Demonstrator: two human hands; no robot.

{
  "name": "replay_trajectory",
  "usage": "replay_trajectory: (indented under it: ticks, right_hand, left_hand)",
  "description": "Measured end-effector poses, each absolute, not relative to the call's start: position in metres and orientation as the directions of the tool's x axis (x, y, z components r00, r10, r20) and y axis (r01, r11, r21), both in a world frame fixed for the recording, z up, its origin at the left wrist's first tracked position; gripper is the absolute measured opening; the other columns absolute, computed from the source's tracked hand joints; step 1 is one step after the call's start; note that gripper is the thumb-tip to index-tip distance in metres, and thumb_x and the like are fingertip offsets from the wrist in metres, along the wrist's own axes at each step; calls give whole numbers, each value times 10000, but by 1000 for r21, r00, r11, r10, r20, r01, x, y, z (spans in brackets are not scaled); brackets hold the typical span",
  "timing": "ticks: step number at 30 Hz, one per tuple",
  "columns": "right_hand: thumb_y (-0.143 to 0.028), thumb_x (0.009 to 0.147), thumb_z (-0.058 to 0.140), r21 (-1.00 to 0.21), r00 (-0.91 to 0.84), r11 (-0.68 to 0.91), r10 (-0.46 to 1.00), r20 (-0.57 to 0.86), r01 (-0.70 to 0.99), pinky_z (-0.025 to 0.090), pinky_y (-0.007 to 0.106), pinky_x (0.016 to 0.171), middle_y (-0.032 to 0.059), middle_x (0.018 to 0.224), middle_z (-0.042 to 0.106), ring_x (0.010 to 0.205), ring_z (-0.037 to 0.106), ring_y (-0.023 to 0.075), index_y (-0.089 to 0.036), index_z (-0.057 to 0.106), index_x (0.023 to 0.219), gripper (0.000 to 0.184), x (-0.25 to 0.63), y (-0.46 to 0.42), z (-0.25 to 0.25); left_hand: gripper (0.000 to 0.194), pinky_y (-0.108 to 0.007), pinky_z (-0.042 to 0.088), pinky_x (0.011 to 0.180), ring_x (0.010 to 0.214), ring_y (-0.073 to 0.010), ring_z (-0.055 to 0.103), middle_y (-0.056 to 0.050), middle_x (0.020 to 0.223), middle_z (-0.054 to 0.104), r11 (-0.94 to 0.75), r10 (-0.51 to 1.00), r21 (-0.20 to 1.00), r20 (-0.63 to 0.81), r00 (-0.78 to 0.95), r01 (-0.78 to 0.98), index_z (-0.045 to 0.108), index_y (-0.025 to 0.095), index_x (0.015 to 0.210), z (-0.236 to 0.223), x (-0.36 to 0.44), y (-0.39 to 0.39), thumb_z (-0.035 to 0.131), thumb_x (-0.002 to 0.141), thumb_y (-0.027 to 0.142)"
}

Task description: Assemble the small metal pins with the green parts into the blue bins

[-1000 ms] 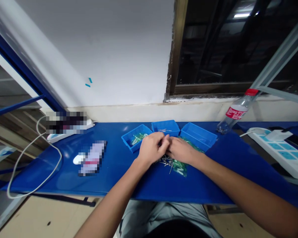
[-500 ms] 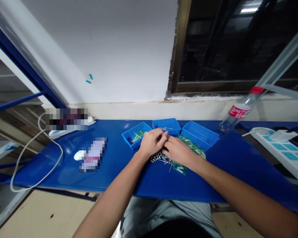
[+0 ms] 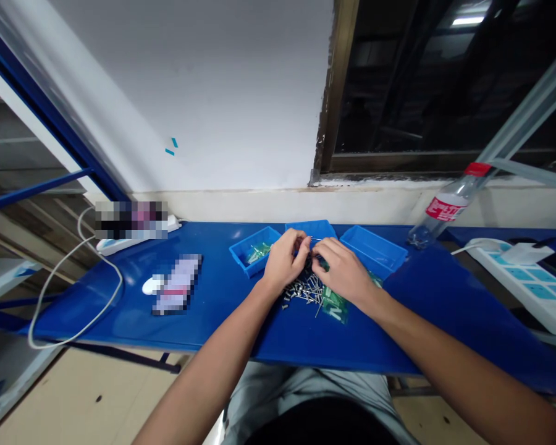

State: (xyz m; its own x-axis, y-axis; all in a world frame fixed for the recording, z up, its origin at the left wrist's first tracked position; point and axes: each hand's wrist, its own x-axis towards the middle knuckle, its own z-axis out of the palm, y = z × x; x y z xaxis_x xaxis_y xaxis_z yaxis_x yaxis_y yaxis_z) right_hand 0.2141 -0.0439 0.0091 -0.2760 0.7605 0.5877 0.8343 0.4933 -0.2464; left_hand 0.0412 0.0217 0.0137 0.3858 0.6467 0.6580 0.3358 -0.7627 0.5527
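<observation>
My left hand (image 3: pixel 283 258) and my right hand (image 3: pixel 343 270) meet over the blue table (image 3: pixel 222 315), fingertips pinched together on a small part I cannot make out, just in front of the middle blue tray (image 3: pixel 327 228). Below them lies a heap of small metal pins (image 3: pixel 302 290) and a clear bag of green parts (image 3: pixel 336 304). The left blue tray (image 3: pixel 252 248) holds green parts. The right blue tray (image 3: pixel 374 249) stands beside my right hand.
A plastic bottle (image 3: pixel 445 207) with a red cap leans at the back right. White power strips lie at the right (image 3: pixel 528 278) and back left (image 3: pixel 134 240), the left one with a looping cable (image 3: pixel 81 321). A white object (image 3: pixel 152 285) lies left of centre.
Both hands have lifted a little and moved back toward the middle tray, uncovering more of the pin heap. The view has shifted slightly.
</observation>
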Motion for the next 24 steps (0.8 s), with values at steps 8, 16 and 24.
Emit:
replay_trajectory:
  ticks: [8, 16, 24]
  right_hand:
    - [-167, 951, 607, -486, -39, 565, 677, 735, 667, 542, 353, 777, 68, 988, 708, 805, 632, 203, -228, 653, 948, 77, 222, -40, 10]
    - [-264, 925, 681, -661, 39, 507, 777, 628, 553, 584, 374, 767, 61, 1010, 744, 775, 682, 199, -227, 690, 979, 66, 228, -33, 3]
    - [-437, 838, 806, -910, 152, 369, 904, 399, 190, 630, 396, 863, 65, 937, 768, 891, 755, 233, -216, 682, 960, 281, 229, -22, -7]
  left_hand:
    - [345, -289, 603, 765, 834, -203, 757, -67, 1014, 805, -508, 770, 858, 419, 481, 67, 778, 171, 1096, 8, 51, 19, 603, 1001, 452]
    - [340, -430, 643, 945, 999, -265, 792, -137, 1100, 810, -329, 815, 939, 335, 474, -98, 757, 129, 1146, 2, 50, 30, 759, 898, 361]
    - [414, -407, 653, 955, 1043, -233, 790, -88, 1150, 807, -665, 679, 742, 553, 482, 86, 660, 194, 1329, 4, 44, 32, 731, 922, 202]
